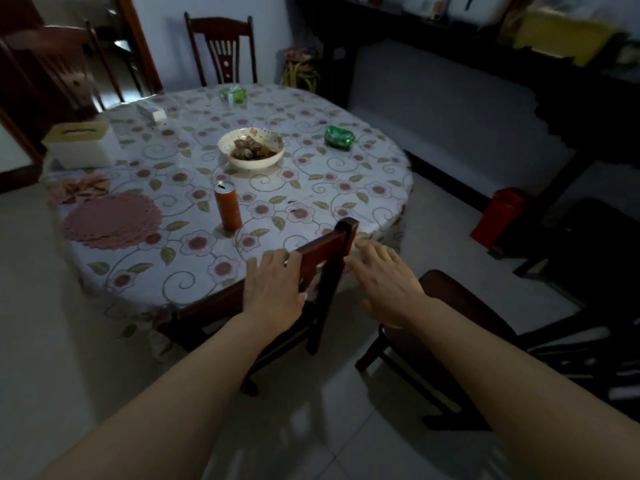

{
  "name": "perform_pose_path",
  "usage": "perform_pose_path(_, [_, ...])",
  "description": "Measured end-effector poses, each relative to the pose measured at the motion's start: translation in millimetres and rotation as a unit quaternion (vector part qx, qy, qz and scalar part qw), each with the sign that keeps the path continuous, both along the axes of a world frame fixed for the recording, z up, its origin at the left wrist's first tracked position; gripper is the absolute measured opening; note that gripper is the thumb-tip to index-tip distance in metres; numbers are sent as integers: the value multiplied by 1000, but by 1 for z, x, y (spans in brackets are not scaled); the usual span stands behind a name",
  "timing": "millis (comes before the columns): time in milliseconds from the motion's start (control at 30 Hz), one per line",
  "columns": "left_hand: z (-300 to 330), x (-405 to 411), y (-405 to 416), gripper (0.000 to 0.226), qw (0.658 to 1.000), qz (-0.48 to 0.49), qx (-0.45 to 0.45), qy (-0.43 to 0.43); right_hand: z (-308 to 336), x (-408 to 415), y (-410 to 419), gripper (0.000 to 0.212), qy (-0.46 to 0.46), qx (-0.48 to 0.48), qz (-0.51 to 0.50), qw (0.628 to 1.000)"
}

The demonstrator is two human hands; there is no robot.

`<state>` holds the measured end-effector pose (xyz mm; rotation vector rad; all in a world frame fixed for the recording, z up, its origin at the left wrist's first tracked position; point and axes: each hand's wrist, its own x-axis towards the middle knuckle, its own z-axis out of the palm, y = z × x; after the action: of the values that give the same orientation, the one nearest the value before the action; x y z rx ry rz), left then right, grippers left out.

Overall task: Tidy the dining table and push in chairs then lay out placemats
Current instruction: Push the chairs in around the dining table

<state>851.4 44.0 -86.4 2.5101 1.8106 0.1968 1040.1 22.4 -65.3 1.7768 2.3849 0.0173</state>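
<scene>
A round table (363,174) with a flowered cloth holds an orange can (228,207), a white bowl (251,148) of food scraps, a green wrapper (339,136), a green packet (233,94), a white tissue box (81,143) and a stack of pink round placemats (110,216). A dark wooden chair (329,247) stands pushed against the table's near edge. My left hand (273,289) rests on the chair's top rail with straight fingers. My right hand (384,282) hovers flat just right of the chair back, fingers extended.
Another dark chair (450,306) stands to the right, away from the table. A chair (221,46) is at the far side and one (65,64) at the far left. A red bin (498,220) sits on the floor right, beside dark furniture (485,39).
</scene>
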Motion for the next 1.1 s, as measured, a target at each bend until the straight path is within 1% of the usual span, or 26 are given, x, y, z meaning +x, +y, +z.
perform_pose_path(100, [9, 36, -11, 51, 999, -52, -12, -10, 14, 33, -23, 69, -14, 13, -32, 999])
perform_pose_path(267, [17, 96, -32, 55, 990, -119, -68, 15, 26, 89, -56, 68, -18, 16, -80, 996])
perform_pose_path(433, [16, 187, -48, 56, 985, -116, -126, 6, 29, 178, -81, 63, -9, 16, -115, 993])
perform_pose_path(667, [6, 354, -71, 50, 978, -117, -171, -7, 18, 343, -102, 60, 0, 1, -146, 989])
perform_pose_path(733, [1, 401, -82, 51, 976, -113, -186, -19, 13, 389, -108, 62, -2, -9, -153, 988])
perform_pose_path(800, [-3, 443, -96, 52, 973, -115, -196, -22, 8, 431, -113, 64, -11, -20, -154, 988])
perform_pose_path(933, [-4, 513, -120, 52, 964, -147, -221, 2, -3, 508, -121, 52, -25, -39, -147, 988])
perform_pose_path(1100, [-4, 574, -145, 62, 953, -180, -244, 20, -14, 566, -135, 49, -75, -80, -138, 984])
